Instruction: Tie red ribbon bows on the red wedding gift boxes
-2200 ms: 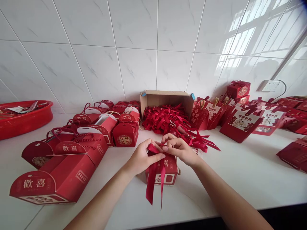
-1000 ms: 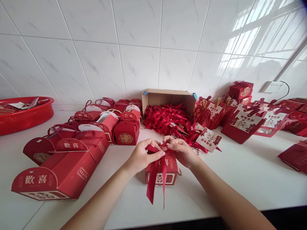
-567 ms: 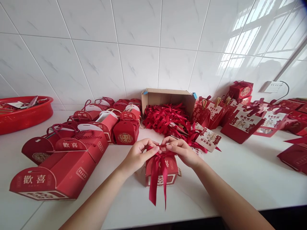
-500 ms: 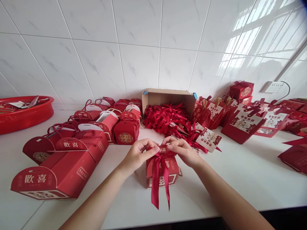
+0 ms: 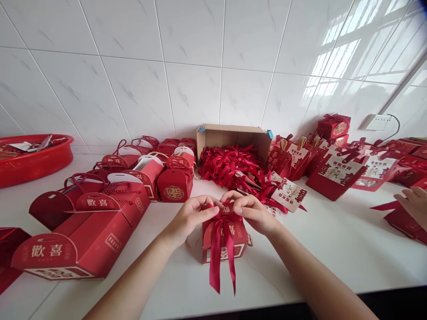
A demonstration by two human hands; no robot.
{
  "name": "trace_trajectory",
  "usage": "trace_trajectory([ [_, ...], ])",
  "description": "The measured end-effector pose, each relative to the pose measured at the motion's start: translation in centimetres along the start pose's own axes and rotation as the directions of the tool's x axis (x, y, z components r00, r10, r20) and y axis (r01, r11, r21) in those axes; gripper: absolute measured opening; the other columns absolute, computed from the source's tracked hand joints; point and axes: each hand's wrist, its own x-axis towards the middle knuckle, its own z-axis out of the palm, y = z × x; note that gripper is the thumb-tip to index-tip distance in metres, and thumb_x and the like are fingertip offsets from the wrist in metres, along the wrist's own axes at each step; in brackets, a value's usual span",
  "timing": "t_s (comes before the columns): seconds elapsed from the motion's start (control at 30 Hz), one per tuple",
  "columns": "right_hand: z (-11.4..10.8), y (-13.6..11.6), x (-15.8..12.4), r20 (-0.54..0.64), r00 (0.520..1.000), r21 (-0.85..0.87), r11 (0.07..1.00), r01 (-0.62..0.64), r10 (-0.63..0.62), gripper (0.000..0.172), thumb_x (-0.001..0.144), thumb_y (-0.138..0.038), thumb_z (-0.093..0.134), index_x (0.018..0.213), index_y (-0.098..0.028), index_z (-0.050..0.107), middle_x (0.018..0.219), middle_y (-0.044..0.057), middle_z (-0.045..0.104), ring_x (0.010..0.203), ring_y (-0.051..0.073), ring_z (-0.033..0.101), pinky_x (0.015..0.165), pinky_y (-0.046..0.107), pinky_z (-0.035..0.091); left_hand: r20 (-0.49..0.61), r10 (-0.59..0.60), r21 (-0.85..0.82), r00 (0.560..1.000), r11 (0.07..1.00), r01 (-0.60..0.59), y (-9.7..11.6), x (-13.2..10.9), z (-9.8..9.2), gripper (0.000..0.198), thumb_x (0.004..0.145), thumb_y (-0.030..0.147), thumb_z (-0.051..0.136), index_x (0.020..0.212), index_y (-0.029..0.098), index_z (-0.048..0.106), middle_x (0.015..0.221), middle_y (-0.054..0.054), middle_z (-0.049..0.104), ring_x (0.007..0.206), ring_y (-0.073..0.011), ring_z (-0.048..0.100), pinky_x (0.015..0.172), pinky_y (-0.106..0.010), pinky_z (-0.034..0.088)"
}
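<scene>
In front of me on the counter stands a small red gift box (image 5: pixel 208 240) with white lettering and a patterned front. A dark red satin ribbon (image 5: pixel 216 255) is at its top, with two long tails hanging down the front. My left hand (image 5: pixel 191 218) pinches the ribbon at the left of the box's top, thumb against fingers. My right hand (image 5: pixel 258 215) pinches it at the right side, fingertips close to the knot. The fingers partly hide the loops. A twisted cord (image 5: pixel 250 240) shows beside the box.
Red handled boxes (image 5: pixel 113 240) crowd the left, before a red basin (image 5: pixel 50 160). A cardboard box (image 5: pixel 233 129) spills ribbons (image 5: pixel 230 164) at the back. Red gift bags (image 5: pixel 333 178) line the right, where another person's hand (image 5: pixel 415 206) touches a dark red package (image 5: pixel 400 222).
My hands keep their pinch on the ribbon, barely shifting. Another person's hand has appeared at the right, by the dark red package. A red box has come into view at the lower left edge.
</scene>
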Motion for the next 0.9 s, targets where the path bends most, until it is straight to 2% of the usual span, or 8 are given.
trace_trajectory([
  [0.1, -0.2, -0.2, -0.1, 0.030, 0.999, -0.022, 0.999, 0.026, -0.025, 0.026, 0.077, -0.031, 0.068, 0.059, -0.017, 0.057, 0.114, 0.005, 0.054, 0.100, 0.019, 0.055, 0.090, 0.034, 0.041, 0.041, 0.015, 0.050, 0.999, 0.999, -0.017, 0.2, -0.3, -0.1, 0.006, 0.076, 0.019, 0.060, 0.076, 0.017, 0.054, 0.096, -0.001, 0.060, 0.086, -0.0146, 0.052, 0.075, -0.025, 0.040],
  [0.27, -0.1, -0.5, -0.2, 0.075, 0.994, -0.105, 0.991, 0.083, -0.075, 0.023, 0.071, -0.031, 0.072, 0.076, -0.020, 0.053, 0.120, 0.007, 0.052, 0.111, 0.024, 0.050, 0.094, 0.039, 0.039, 0.023, 0.033, 0.167, 0.999, 0.985, -0.036, 0.2, -0.3, 0.0, 0.011, 0.073, 0.012, 0.052, 0.082, 0.018, 0.055, 0.090, 0.000, 0.059, 0.084, -0.0152, 0.051, 0.073, -0.026, 0.040],
  [0.43, 0.4, -0.4, -0.3, -0.014, 0.992, -0.303, 0.946, 0.118, -0.128, 0.010, 0.082, -0.026, 0.060, 0.085, -0.020, 0.052, 0.111, 0.007, 0.056, 0.105, 0.022, 0.052, 0.092, 0.039, 0.040, -0.020, 0.090, 0.322, 0.996, 0.943, -0.079, 0.2, -0.2, 0.0, 0.004, 0.076, 0.016, 0.052, 0.080, 0.018, 0.053, 0.087, -0.001, 0.058, 0.086, -0.0169, 0.052, 0.077, -0.028, 0.040],
  [0.6, 0.9, -0.4, -0.3, -0.131, 0.963, -0.442, 0.883, 0.157, -0.237, 0.002, 0.085, -0.021, 0.054, 0.086, -0.020, 0.053, 0.096, 0.007, 0.060, 0.092, 0.020, 0.056, 0.085, 0.036, 0.044, -0.028, 0.156, 0.401, 0.987, 0.906, -0.132, 0.2, -0.2, -0.3, 0.005, 0.076, 0.016, 0.052, 0.079, 0.019, 0.052, 0.092, -0.003, 0.059, 0.094, -0.0189, 0.054, 0.085, -0.030, 0.040],
  [0.73, 1.1, -0.3, -0.4, -0.171, 0.933, -0.536, 0.825, 0.181, -0.316, 0.012, 0.082, -0.013, 0.056, 0.091, -0.021, 0.054, 0.089, 0.004, 0.061, 0.085, 0.018, 0.057, 0.079, 0.034, 0.045, -0.027, 0.199, 0.458, 0.980, 0.874, -0.165, 0.1, -0.3, 0.0, 0.002, 0.078, 0.017, 0.051, 0.078, 0.019, 0.050, 0.087, -0.002, 0.058, 0.089, -0.0179, 0.055, 0.081, -0.029, 0.042],
  [0.9, 1.2, -0.4, -0.6, -0.097, 0.894, -0.677, 0.688, 0.263, -0.438, 0.024, 0.079, -0.004, 0.053, 0.097, -0.021, 0.055, 0.089, 0.004, 0.062, 0.082, 0.016, 0.057, 0.075, 0.032, 0.047, -0.061, 0.278, 0.552, 0.959, 0.809, -0.200, -0.4, -0.1, 0.2, 0.007, 0.081, 0.016, 0.047, 0.077, 0.019, 0.052, 0.083, -0.002, 0.058, 0.084, -0.0165, 0.055, 0.079, -0.028, 0.043],
])
